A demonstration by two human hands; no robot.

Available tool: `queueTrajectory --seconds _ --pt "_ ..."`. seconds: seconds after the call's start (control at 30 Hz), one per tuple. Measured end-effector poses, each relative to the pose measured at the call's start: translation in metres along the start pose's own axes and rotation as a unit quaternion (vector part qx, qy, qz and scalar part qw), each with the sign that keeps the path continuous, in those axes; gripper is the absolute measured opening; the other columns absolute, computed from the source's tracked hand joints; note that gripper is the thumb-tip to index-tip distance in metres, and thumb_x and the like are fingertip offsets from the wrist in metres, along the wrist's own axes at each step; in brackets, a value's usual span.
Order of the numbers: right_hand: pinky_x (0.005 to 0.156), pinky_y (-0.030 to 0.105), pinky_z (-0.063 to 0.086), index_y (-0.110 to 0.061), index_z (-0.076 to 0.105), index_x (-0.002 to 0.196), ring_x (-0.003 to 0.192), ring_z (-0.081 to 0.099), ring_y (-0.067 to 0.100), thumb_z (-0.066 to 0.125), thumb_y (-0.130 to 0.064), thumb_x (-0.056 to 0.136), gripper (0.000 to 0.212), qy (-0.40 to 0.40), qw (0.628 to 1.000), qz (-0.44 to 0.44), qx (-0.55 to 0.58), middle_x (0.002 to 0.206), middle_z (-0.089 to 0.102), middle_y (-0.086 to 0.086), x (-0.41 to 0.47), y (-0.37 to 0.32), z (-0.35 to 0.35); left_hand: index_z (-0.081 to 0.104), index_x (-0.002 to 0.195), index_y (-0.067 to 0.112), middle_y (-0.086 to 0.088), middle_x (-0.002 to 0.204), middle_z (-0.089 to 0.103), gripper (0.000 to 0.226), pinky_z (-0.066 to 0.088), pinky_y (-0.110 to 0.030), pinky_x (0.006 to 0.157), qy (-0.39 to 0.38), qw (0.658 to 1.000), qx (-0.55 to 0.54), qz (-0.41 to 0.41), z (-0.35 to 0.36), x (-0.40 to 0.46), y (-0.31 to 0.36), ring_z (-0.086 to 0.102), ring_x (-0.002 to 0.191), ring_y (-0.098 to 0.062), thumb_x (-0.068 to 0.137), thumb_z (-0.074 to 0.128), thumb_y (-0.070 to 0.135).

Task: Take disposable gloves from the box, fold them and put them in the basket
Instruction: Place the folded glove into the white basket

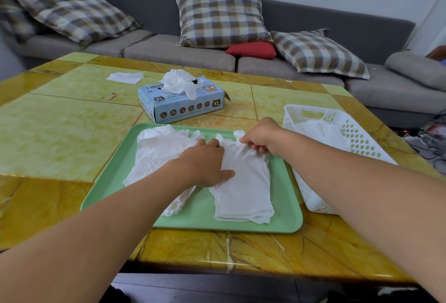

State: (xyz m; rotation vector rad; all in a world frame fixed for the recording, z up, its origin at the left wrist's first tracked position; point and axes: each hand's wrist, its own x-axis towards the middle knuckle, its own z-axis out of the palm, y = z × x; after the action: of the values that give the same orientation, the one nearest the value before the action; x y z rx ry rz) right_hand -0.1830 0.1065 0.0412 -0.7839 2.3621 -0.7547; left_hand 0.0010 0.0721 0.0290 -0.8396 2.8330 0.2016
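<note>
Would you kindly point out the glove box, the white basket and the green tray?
glove box (190,107), head view, front face.
white basket (311,191), head view, near left wall.
green tray (200,215), head view, bare floor.

Left grip (205,160) flat, right grip (259,139) pinching.

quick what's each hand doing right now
left hand: open, pressing flat on the glove on the tray
right hand: closed, pinching that glove's finger end

my one head view looks forward and down from close above the table (72,133), sofa (313,24) far at twelve o'clock.
</note>
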Motion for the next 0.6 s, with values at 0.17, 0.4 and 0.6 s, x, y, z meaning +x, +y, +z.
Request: queueTrajectory --seconds 0.17,0.4,0.6 --pt "0.046 0.026 0.038 -0.001 0.064 0.083 0.052 0.050 0.022 0.075 -0.017 0.089 0.020 0.025 0.999 -0.019 -0.010 0.074 0.064 0.014 0.005 0.002 0.007 0.014 0.156 0.007 -0.012 0.153 0.035 0.094 0.036 -0.045 0.110 -0.002 0.999 -0.046 -0.001 0.002 0.001 -0.002 0.029 0.141 -0.034 0.093 0.053 0.063" --pt "0.073 0.036 0.059 -0.002 0.074 0.091 0.081 0.071 0.026 0.078 -0.026 0.085 0.025 0.036 0.976 -0.161 -0.144 0.088 0.075 0.012 -0.014 -0.015 0.004 -0.007 0.159 0.030 -0.010 0.147 0.041 0.103 0.036 -0.047 0.110 0.026 0.995 -0.093 0.036 0.003 0.004 -0.008 0.036 0.134 -0.036 0.090 0.064 0.056" --pt "0.059 0.027 0.055 -0.007 0.073 0.097 0.072 0.070 0.022 0.078 -0.024 0.087 0.021 -0.127 0.942 -0.154 -0.270 0.091 0.075 0.011 -0.052 -0.015 -0.007 0.036 0.149 0.011 -0.009 0.146 0.044 0.082 0.036 -0.039 0.106 0.045 0.994 -0.093 0.016 -0.002 0.008 -0.008 0.041 0.130 -0.031 0.087 0.069 0.054"
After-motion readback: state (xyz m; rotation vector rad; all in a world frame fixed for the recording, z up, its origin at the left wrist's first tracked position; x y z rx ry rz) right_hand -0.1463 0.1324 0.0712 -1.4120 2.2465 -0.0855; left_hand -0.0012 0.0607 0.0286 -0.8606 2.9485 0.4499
